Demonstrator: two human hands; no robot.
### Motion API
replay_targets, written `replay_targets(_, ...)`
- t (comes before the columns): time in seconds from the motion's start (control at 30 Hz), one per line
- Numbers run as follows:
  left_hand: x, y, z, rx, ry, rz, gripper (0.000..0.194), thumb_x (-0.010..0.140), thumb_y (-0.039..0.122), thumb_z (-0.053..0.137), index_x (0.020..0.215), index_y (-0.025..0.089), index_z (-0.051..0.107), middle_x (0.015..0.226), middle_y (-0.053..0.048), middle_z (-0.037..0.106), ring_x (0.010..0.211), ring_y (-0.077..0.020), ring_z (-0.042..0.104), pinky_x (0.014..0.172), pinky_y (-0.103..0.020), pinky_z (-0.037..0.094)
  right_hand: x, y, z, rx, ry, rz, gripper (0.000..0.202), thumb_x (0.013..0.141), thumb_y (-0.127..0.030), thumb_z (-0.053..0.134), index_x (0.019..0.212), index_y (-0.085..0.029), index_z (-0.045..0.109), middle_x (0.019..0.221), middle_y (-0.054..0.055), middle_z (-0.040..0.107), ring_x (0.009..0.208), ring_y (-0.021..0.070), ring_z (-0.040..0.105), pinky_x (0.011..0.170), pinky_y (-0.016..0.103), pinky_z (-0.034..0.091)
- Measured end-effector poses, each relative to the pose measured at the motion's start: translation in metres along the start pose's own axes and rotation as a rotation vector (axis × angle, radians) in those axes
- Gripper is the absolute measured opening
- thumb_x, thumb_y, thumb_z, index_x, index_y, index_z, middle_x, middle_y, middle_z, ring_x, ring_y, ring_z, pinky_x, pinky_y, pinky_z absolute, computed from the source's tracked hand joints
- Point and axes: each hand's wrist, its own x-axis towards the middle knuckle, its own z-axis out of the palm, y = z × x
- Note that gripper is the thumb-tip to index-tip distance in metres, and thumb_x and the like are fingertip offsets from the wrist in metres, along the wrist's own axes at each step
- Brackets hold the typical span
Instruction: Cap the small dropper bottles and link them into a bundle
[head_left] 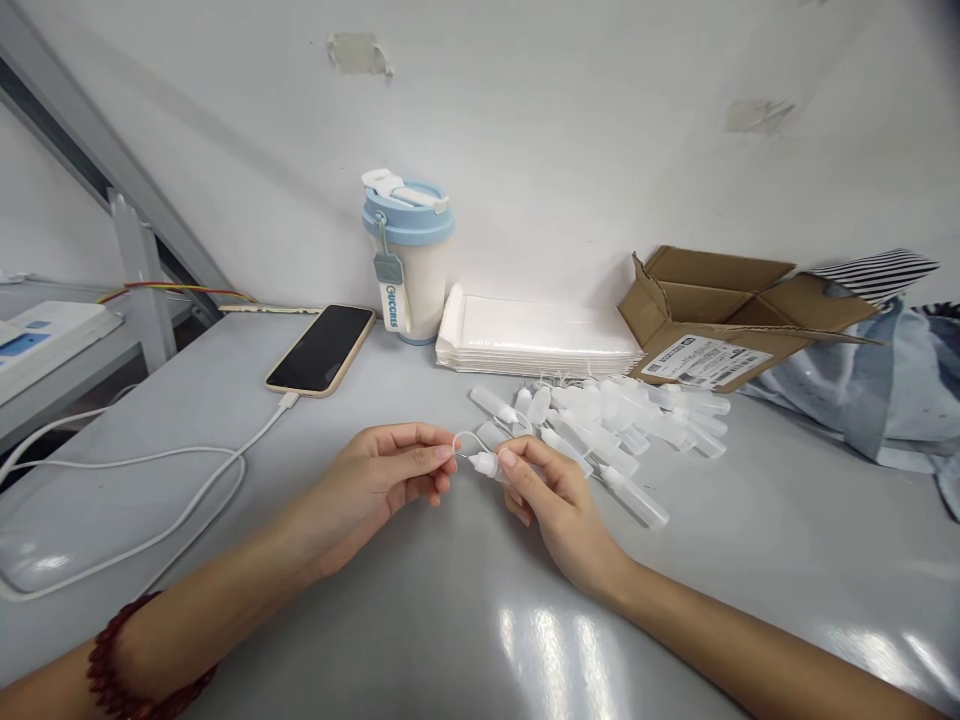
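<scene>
Bottle (485, 464) mostly behind right fingers (526, 480)

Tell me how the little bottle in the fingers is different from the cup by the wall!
The bottle is held in the right hand, but the cup stands on the table. The bottle lies sideways, its tip toward the left hand, while the cup is upright. The bottle is tiny and whitish; the cup is much bigger, with a blue lid. Both have pale bodies.
</scene>
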Motion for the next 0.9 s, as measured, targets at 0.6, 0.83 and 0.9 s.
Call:
replay_targets(0.6, 0.0013, -0.0001, -0.0009, 0.132, 0.016, -0.014, 0.009, 0.077, 0.024, 0.067, 0.082, 0.017, 0.067, 0.065, 0.002, 0.061, 0.06, -0.0093, 0.053, 0.056, -0.021, 0.043, 0.0011, -0.0014, -0.0017, -0.048, -0.055, -0.002, 0.03, 0.087, -0.045, 0.051, 0.074, -0.018, 0.054, 0.059, -0.005, 0.036, 0.051, 0.0077, 0.031, 0.048, 0.022, 0.026)
replay_targets(0.83, 0.001, 0.0002, 0.0005, 0.15, 0.006, 0.003, 0.008, 0.077, 0.024, 0.066, 0.081, 0.017, 0.066, 0.067, 0.002, 0.061, 0.061, -0.0095, 0.053, 0.058, -0.021, 0.042, -0.0012, -0.0013, -0.0007, -0.129, -0.076, -0.009, 0.027, 0.089, -0.043, 0.049, 0.08, -0.018, 0.055, 0.063, -0.005, 0.04, 0.052, 0.0076, 0.032, 0.047, 0.022, 0.026)
replay_targets(0.9, 0.0012, 0.0004, 0.0011, 0.156, 0.0, 0.002, 0.009, 0.079, 0.024, 0.065, 0.083, 0.017, 0.066, 0.067, 0.002, 0.06, 0.061, -0.0093, 0.052, 0.058, -0.021, 0.042, -0.0021, -0.0014, -0.0005, -0.117, -0.074, -0.007, 0.028, 0.089, -0.044, 0.049, 0.08, -0.018, 0.055, 0.062, -0.005, 0.039, 0.052, 0.0076, 0.032, 0.047, 0.022, 0.025)
